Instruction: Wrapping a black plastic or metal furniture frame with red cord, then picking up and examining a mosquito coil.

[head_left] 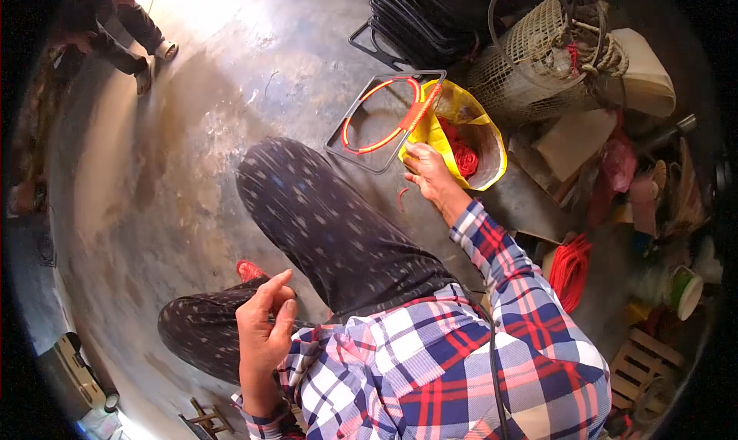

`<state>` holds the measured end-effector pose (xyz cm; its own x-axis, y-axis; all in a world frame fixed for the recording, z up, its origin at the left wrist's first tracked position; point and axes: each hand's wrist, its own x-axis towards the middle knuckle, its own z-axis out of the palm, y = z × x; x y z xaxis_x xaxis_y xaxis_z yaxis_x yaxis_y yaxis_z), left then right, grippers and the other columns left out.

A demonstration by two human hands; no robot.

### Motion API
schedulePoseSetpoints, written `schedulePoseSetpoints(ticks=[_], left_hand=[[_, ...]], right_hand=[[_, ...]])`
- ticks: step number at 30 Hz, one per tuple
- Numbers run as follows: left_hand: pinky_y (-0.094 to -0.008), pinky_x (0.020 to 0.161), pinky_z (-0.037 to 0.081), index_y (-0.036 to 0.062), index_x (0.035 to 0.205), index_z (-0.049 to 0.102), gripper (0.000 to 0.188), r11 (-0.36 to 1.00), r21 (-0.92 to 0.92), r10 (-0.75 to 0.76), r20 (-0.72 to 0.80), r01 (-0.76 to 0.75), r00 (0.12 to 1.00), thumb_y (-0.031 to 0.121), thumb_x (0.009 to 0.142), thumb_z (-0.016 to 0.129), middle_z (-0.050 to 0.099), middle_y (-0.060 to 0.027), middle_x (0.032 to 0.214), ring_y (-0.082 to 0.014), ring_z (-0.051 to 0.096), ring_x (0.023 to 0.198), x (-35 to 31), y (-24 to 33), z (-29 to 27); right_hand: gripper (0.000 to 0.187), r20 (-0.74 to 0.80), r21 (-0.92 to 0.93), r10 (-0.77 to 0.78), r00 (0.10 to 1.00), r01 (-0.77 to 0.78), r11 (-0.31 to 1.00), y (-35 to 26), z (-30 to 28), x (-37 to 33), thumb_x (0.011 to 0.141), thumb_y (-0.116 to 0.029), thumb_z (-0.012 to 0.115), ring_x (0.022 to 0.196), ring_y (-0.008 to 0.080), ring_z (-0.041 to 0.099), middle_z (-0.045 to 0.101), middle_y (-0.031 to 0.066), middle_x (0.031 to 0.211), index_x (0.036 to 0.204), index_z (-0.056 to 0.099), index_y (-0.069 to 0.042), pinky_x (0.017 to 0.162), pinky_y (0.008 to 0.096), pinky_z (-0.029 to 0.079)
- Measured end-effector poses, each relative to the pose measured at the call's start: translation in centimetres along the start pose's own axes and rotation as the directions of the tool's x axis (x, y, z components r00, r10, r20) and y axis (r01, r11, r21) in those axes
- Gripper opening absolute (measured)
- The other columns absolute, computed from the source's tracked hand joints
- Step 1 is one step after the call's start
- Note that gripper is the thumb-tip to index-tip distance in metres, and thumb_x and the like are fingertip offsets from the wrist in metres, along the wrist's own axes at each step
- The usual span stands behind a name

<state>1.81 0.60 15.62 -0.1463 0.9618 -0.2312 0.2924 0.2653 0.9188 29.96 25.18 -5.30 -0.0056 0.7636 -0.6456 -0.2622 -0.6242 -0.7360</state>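
Observation:
My right hand (433, 176) reaches forward with its fingers slightly bent and apart, just beside the near edge of a black square wire frame (351, 160). Inside the frame sits a red-orange ring (382, 142), with red cord wound thickly along its right side. The frame's right side overlaps a yellow bag (498, 149), which stands open and has red cord (464, 158) inside. My left hand (264, 325) is raised by my left leg, index finger and thumb apart, the other fingers curled, nothing visible in it.
Beyond the bag lies a stack of black wire frames (419, 25). At the right are a mesh basket (523, 52) with rope, a red cord bundle (570, 271), cardboard (573, 144) and a wooden crate (646, 363). Another person's legs (127, 36) show at the far left.

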Motion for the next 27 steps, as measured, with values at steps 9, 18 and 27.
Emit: schedulePoseSetpoints(ticks=[9,18,27], left_hand=[[-0.0212,0.065,0.046,-0.0018,0.126,0.060,0.036,0.980,-0.105,-0.179,-0.088,0.170,0.980,-0.003,0.090,0.057,0.063,-0.0020,0.082,-0.0062,0.055,0.070,-2.3,-1.1,-1.6],[-0.0198,0.064,0.044,-0.0018,0.127,0.060,0.034,0.978,-0.119,-0.184,-0.086,0.173,0.979,0.001,0.093,0.057,0.062,-0.0011,0.081,-0.0053,0.055,0.071,-2.2,-2.9,-1.9],[-0.0238,0.078,0.045,-0.0014,0.124,0.062,0.036,0.918,0.197,0.371,-0.128,-0.343,0.920,-0.003,0.088,0.059,0.062,-0.0053,0.095,-0.0119,0.057,0.083,4.5,3.6,-0.2]], right_hand=[[0.019,-0.002,0.094,0.073,0.997,-0.073,0.993,1.1,2.9,6.2,0.085,-0.027,0.071,0.095,0.0127,0.054,0.061,-0.0048,0.097,0.100,0.061,-0.020,0.077,0.0424,0.042],[0.020,0.124,0.289,-0.128,0.984,0.088,0.953,0.1,2.1,4.3,0.089,-0.005,0.062,0.090,0.0169,0.067,0.068,0.0012,0.096,0.108,0.063,-0.010,0.067,0.0343,0.052],[0.038,0.423,0.507,-0.391,0.818,0.145,0.850,-5.3,5.8,-7.1,0.094,-0.003,0.057,0.113,0.0227,0.064,0.065,0.0060,0.121,0.132,0.056,-0.006,0.088,0.0341,0.052]])
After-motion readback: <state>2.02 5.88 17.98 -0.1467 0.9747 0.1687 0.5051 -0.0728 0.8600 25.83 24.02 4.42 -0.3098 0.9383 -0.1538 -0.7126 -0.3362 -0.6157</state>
